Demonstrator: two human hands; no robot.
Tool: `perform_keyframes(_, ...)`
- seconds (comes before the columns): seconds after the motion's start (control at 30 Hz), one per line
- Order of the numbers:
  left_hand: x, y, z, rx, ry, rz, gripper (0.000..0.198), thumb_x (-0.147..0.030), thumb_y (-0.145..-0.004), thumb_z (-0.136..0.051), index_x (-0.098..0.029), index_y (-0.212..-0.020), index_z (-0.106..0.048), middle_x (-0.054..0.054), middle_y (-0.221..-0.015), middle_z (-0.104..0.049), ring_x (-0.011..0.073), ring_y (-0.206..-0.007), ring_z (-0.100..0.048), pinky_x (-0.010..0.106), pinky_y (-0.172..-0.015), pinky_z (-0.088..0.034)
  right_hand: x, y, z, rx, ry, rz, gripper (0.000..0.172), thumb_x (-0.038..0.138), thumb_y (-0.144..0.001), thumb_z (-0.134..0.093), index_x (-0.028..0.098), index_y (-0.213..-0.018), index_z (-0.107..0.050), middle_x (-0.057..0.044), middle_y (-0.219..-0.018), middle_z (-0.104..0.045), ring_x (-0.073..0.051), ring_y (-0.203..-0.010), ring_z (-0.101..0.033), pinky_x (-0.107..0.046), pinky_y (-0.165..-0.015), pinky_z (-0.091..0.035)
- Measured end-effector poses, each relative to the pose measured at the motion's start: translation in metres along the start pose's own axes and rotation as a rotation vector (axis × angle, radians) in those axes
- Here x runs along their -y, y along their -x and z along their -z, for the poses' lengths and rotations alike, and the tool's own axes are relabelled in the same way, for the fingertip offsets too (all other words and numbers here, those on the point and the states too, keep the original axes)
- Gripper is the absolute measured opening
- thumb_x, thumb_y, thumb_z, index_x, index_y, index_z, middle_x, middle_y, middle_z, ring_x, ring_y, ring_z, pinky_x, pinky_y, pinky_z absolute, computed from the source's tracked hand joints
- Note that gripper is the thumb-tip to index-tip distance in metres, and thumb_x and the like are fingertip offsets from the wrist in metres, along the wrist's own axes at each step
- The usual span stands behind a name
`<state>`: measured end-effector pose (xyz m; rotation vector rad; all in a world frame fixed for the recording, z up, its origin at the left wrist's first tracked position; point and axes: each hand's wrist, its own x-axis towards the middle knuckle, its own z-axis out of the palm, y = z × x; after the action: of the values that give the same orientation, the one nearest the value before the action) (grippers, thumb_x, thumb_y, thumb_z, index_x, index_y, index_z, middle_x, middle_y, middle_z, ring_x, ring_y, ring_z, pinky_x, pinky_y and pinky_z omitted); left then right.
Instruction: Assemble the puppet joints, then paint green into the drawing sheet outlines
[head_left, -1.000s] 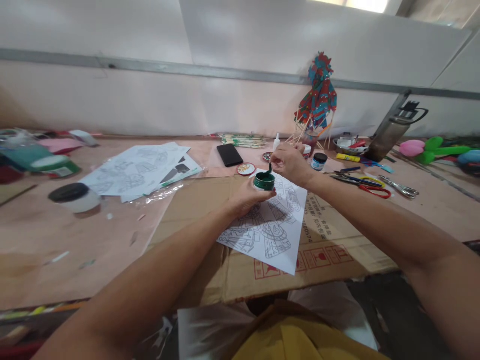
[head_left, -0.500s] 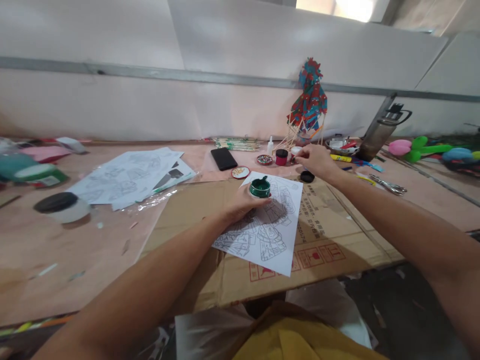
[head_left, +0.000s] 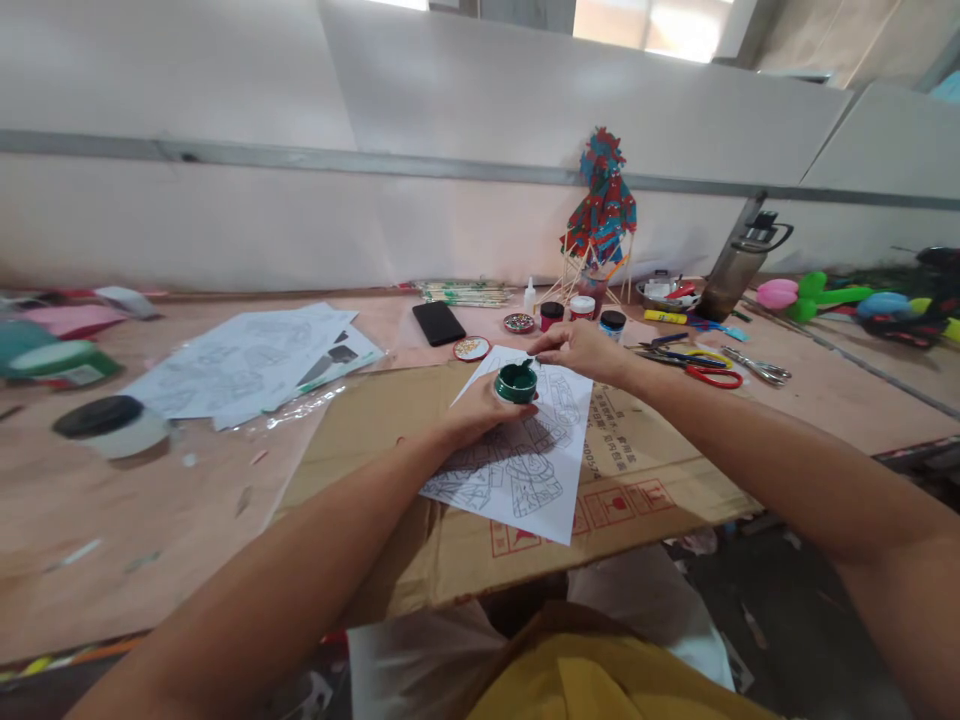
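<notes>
My left hand (head_left: 480, 405) is wrapped round a small open jar of green paint (head_left: 516, 384), tilted slightly over a sheet of line drawings (head_left: 536, 480). A dark piece sticks up at the jar's far rim. Just right of that rim is my right hand (head_left: 581, 348), thumb and fingers pinched together. Whatever the pinch holds is too small to make out. Behind the right hand stand a red paint jar (head_left: 551, 315), a white-lidded jar (head_left: 582, 307) and a dark-lidded blue jar (head_left: 612, 322).
Flattened cardboard (head_left: 367, 440) lies under the sheet. A black phone (head_left: 439, 323), a dish of beads (head_left: 472, 348) and more drawings (head_left: 247, 350) are to the left. Red-handled scissors (head_left: 712, 376) and a bottle (head_left: 739, 265) are on the right. A red-and-blue figure (head_left: 602, 200) stands behind.
My right hand has come from the jars at the back to the green paint jar's rim. The left hand keeps its hold on the jar. The view has shifted slightly.
</notes>
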<state>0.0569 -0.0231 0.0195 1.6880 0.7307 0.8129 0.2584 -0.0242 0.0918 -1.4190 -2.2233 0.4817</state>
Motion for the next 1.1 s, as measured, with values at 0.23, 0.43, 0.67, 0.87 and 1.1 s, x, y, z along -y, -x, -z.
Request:
perform_keyframes(0.23,0.0,0.0,0.0,0.046,0.074,-0.037,0.029,-0.032,-0.064,-0.08,-0.02,-0.087,-0.067,0.005,-0.09,-0.07,0.0213,-0.084,-0.063,0.035,-0.081,-0.048,-0.005,-0.005,-0.013,0.007,-0.026,0.051,0.016,0.024,-0.084,-0.06,0.016,-0.083,-0.073,-0.005,-0.08,-0.072,-0.013,-0.071,-0.061,-0.026,-0.067,-0.044)
perform_keyframes(0.43,0.005,-0.003,-0.003,0.068,0.153,-0.03,0.031,-0.032,-0.062,-0.081,-0.02,-0.087,-0.067,0.005,-0.089,-0.07,0.021,-0.083,-0.063,0.035,-0.081,-0.048,-0.009,-0.006,-0.019,-0.073,-0.012,0.064,0.011,0.019,-0.08,-0.059,0.015,-0.08,-0.07,-0.005,-0.079,-0.071,-0.013,-0.07,-0.059,-0.026,-0.066,-0.043)
perform_keyframes(0.67,0.006,-0.005,-0.004,0.034,0.241,0.011,0.033,-0.031,-0.061,-0.081,-0.016,-0.087,-0.067,0.004,-0.086,-0.068,0.0182,-0.08,-0.061,0.033,-0.08,-0.046,-0.005,-0.009,-0.027,-0.224,0.033,0.014,0.011,0.018,-0.08,-0.061,0.015,-0.079,-0.072,-0.005,-0.078,-0.071,-0.013,-0.07,-0.06,-0.025,-0.064,-0.042)
perform_keyframes(0.87,0.004,-0.004,-0.002,-0.012,0.321,0.055,0.037,-0.031,-0.057,-0.082,-0.016,-0.087,-0.066,0.004,-0.085,-0.066,0.0164,-0.078,-0.059,0.03,-0.074,-0.046,-0.004,-0.018,-0.035,-0.256,-0.021,-0.015,0.012,0.018,-0.079,-0.061,0.013,-0.08,-0.072,-0.004,-0.074,-0.069,-0.013,-0.067,-0.058,-0.024,-0.062,-0.04)
perform_keyframes(1.1,0.002,-0.005,-0.002,-0.053,0.339,0.083,0.035,-0.029,-0.055,-0.08,-0.017,-0.082,-0.061,0.002,-0.08,-0.062,0.0135,-0.069,-0.053,0.027,-0.064,-0.039,-0.005,-0.024,-0.04,-0.293,-0.061,-0.018,0.01,0.019,-0.079,-0.061,0.014,-0.078,-0.07,-0.003,-0.074,-0.068,-0.011,-0.066,-0.056,-0.023,-0.062,-0.039)
